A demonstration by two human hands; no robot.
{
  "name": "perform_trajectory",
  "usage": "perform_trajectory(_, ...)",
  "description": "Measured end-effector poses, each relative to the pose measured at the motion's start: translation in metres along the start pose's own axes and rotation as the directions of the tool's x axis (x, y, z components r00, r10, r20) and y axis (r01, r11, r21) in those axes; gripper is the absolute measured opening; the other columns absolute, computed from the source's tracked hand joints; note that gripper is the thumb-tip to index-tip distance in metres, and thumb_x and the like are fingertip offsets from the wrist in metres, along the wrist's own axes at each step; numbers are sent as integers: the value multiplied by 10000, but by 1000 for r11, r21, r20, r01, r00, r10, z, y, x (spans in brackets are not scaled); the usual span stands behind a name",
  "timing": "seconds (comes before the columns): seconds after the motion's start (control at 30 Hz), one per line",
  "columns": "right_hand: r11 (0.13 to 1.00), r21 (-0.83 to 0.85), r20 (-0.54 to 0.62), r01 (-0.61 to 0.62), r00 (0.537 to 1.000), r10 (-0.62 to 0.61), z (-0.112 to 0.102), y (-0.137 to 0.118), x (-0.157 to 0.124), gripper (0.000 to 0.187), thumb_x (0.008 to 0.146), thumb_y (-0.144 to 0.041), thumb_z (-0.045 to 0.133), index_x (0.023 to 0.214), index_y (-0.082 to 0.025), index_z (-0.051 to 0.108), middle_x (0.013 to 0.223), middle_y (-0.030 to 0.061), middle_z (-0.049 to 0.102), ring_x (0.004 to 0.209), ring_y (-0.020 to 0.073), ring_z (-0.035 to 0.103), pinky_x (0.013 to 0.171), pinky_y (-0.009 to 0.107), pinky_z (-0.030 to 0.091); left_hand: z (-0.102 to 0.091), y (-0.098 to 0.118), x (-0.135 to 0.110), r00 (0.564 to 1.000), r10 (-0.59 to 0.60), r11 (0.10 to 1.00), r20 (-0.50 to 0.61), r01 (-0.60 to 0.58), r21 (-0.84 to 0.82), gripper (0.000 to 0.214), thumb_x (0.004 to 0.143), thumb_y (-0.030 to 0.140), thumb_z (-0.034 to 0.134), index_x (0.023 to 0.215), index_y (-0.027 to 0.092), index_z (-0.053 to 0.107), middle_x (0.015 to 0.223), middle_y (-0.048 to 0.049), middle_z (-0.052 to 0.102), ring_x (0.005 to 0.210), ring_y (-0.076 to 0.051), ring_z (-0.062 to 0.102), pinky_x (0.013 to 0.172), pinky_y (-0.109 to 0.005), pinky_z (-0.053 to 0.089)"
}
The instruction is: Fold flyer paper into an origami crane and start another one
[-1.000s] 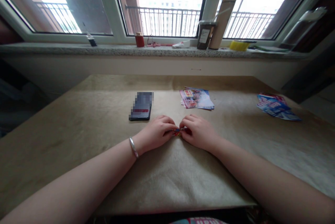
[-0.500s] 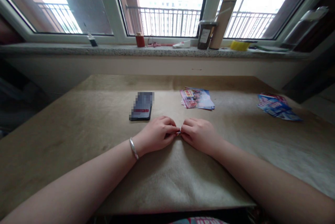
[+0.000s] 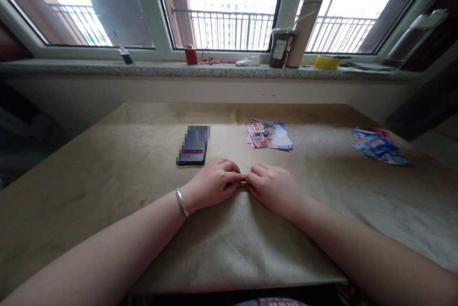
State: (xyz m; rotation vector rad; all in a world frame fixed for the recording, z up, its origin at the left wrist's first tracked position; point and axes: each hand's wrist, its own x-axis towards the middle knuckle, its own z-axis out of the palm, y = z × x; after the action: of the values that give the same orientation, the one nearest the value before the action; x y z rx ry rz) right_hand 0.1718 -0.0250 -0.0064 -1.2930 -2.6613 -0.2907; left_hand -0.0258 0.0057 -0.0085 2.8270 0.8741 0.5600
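My left hand [image 3: 220,182] and my right hand [image 3: 270,184] meet at the middle of the table, fingers closed and fingertips almost touching. Between them shows a thin sliver of something folded [image 3: 244,182], pale with a bit of red and shiny like paper; the fingers cover nearly all of it, so I cannot make out its kind. A silver bangle [image 3: 182,202] circles my left wrist. Just beyond my right hand lies a loose stack of glossy printed sheets [image 3: 274,135]. A dark phone [image 3: 194,146], partly pixelated, rests beyond my left hand.
More blue and red printed sheets [image 3: 381,146] are fanned out at the right of the tan-covered table [image 3: 89,177]. On the stone windowsill [image 3: 153,69] stand a red spool [image 3: 191,55], a dark lidded container [image 3: 281,48], a tall tan flask [image 3: 306,29] and a yellow tape roll [image 3: 327,62].
My right hand has shifted very slightly, its fingers edging toward the left fingertips. The left hand stays nearly in place, and both remain closed around the small piece.
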Motion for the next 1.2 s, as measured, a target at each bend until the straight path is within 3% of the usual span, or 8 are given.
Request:
perform_trajectory(0.33, 999, 34, -72, 27, 997, -25, 7, 18, 6, 199, 912, -304, 476, 819, -206, 622, 849, 15, 643, 808, 167, 518, 661, 281, 333, -1, 0, -1, 999, -35, 999, 31, 34, 31, 225, 874, 298, 514, 974, 170, 669, 923, -75, 614, 859, -187, 561, 786, -322, 476)
perform_trajectory(0.57, 988, 129, -124, 81, 990, -65, 16, 31, 11, 179, 899, -291, 493, 880, -216, 655, 885, 18, 649, 867, 159, 526, 719, 261, 356, -2, 2, 1, 999, -29, 999, 14, 28, 24, 261, 928, 270, 434, 1009, 189, 669, 1074, -67, 639, 973, -189, 571, 897, -354, 463)
perform_trajectory(0.67, 994, 77, -112, 83, 991, -74, 15, 30, 13, 184, 895, -293, 490, 864, -205, 648, 871, 25, 646, 838, 160, 530, 691, 267, 346, -2, 1, 2, 1000, -11, 1000, 8, 11, 28, 261, 923, 246, 439, 1046, 191, 663, 1173, -59, 625, 1034, -194, 562, 938, -367, 451)
perform_trajectory(0.83, 998, -21, -79, 64, 995, -65, 14, 24, 15, 152, 875, -265, 507, 840, -190, 635, 845, 35, 629, 806, 165, 528, 649, 279, 323, -2, -1, 2, 1000, -5, 1000, 29, 6, -29, 261, 924, 238, 440, 1051, 192, 663, 1106, -40, 665, 1004, -175, 578, 923, -343, 462)
perform_trajectory(1.2, 997, -38, 34, 71, 997, -69, 4, 15, 8, 186, 909, -214, 456, 869, -190, 635, 820, 52, 631, 731, 160, 562, 611, 270, 334, 1, 1, 2, 1000, -1, 1000, 7, 1, 4, 233, 926, 243, 442, 1028, 159, 634, 1090, -71, 656, 1014, -188, 570, 927, -356, 454)
